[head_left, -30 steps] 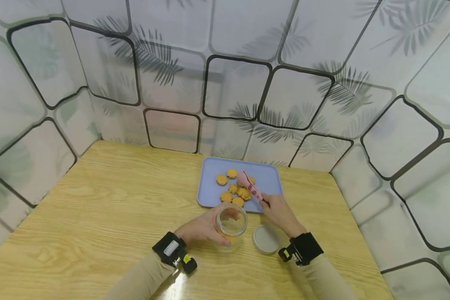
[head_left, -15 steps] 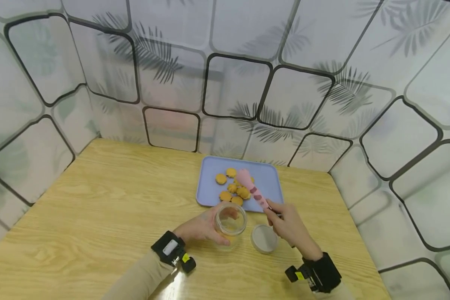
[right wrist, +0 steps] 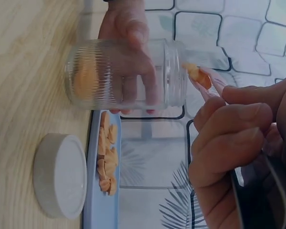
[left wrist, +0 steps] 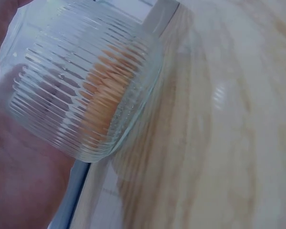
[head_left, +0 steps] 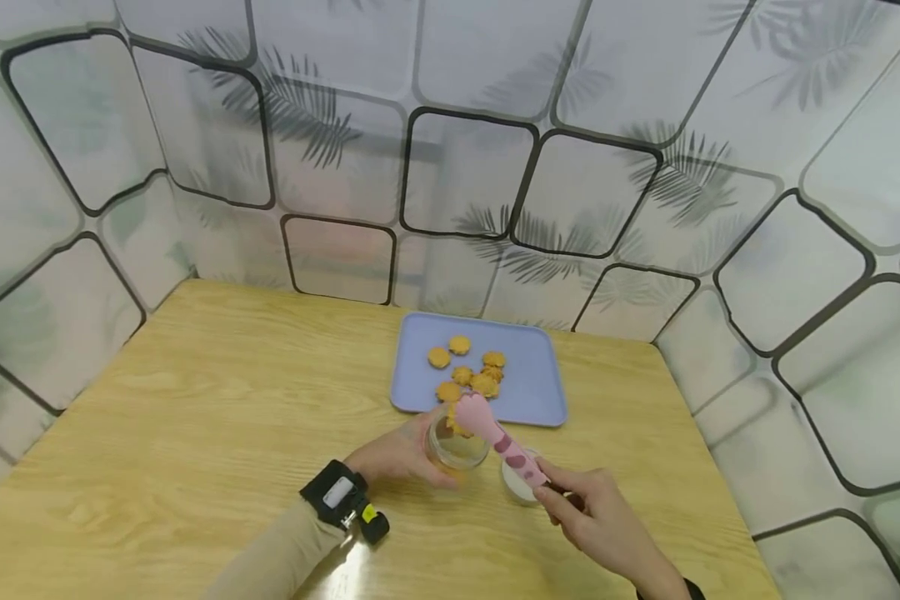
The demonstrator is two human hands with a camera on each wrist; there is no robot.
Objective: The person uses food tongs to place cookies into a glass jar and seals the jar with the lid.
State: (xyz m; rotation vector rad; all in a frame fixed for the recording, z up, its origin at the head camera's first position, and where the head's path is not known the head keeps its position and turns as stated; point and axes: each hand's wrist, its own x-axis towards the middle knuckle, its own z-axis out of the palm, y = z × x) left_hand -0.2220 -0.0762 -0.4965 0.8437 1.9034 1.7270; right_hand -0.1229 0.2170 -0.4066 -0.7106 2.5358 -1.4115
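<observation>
My left hand [head_left: 401, 454] grips a clear glass jar [right wrist: 174, 71], its fingers round the ribbed wall. The jar stands upright on the table, and orange-brown cookie [left wrist: 107, 90] shows at its bottom. With thumb and fingers, my right hand [head_left: 607, 521] holds pink paw-tipped tongs [head_left: 506, 443]. Pinched between the tong tips is a golden cookie [right wrist: 195, 74], right at the jar's open mouth. A round white lid [right wrist: 62, 174] lies on the table beside the jar, partly covered by the tongs in the head view.
Behind the jar lies a blue tray [head_left: 536, 367] with several cookies [head_left: 485, 384] spread over its left and middle. The wooden table [head_left: 255, 375] ends at a patterned curtain [head_left: 465, 175] at the back and sides.
My right hand has drawn the tongs back from the tray toward me, bringing a cookie to the jar mouth. The left hand and jar stay in nearly the same place.
</observation>
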